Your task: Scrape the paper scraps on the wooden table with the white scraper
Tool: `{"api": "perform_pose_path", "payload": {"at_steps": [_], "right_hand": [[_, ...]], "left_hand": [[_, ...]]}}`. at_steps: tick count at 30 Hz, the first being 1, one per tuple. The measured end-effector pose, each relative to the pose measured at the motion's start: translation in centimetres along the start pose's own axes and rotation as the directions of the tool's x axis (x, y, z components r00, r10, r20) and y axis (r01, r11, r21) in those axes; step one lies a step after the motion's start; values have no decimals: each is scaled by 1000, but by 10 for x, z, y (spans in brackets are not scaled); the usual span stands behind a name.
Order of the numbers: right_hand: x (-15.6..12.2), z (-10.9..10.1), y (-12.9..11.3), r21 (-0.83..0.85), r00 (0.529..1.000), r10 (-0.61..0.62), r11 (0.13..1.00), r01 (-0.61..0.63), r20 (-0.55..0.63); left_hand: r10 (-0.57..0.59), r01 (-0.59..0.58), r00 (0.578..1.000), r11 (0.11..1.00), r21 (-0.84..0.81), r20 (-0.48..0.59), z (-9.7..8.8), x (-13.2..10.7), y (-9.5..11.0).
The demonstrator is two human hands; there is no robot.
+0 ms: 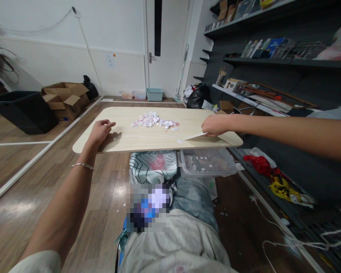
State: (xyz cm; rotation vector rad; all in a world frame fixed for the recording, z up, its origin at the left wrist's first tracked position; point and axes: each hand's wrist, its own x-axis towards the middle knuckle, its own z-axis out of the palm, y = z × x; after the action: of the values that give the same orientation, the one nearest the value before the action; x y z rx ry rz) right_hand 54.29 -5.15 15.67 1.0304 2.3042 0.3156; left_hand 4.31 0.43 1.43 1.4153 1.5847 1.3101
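A light wooden board (124, 138) with rounded corners lies in front of me like a low table top. My right hand (217, 125) is closed on a thin white piece of paper (195, 137) at the board's right side; its pointed end reaches left, low over the wood. Near the left edge, my left hand (100, 131) hovers with fingers loosely bent and nothing visible in them; its shadow falls on the board. Toward the far middle sits a loose pile of small white and pinkish paper scraps (150, 120). A single small scrap (179, 141) lies near the front edge.
Below the board are a patterned cloth-like item (137, 167) and a clear plastic bin (230, 167) with scraps. A black bin (22, 113) and cardboard boxes (66, 98) stand left. Dark shelves (272, 64) line the right. White cords (272, 242) trail on the floor.
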Motion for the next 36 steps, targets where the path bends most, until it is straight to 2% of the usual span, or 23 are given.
{"api": "perform_pose_path", "payload": {"at_steps": [3,8,12,17,21,27,29,31,33,36], "right_hand": [[-1,9,3,139,998,48,989,-43,-31],[-2,10,2,-40,1000,-15,999,15,-16],[-3,6,1,-54,997,-43,998,39,-68],[-2,10,-10,-133,997,-83,988,81,-7],[-4,16,-6,6,1000,-14,1000,13,24],[-12,25,32,321,976,215,923,-210,21],[-15,24,43,339,976,218,919,-202,-9],[-18,22,48,303,986,161,942,-143,-36],[-20,19,48,257,994,101,963,-84,-52],[-19,18,41,230,994,80,971,-61,-72]], "left_hand": [[-27,27,1000,1000,-11,-2,0,0,1],[-24,24,1000,1000,-3,-14,0,-1,2],[-26,26,1000,1000,1,2,-1,-4,6],[-58,59,998,998,-34,5,1,-8,11],[-36,36,999,999,-21,-2,1,-9,12],[-54,54,999,999,-10,3,1,-10,15],[-61,61,998,998,-20,5,1,-11,15],[-63,63,998,998,-29,2,2,-11,14],[-60,60,998,998,-30,-12,3,-10,12],[-49,48,998,999,-25,-28,3,-7,9]]}}
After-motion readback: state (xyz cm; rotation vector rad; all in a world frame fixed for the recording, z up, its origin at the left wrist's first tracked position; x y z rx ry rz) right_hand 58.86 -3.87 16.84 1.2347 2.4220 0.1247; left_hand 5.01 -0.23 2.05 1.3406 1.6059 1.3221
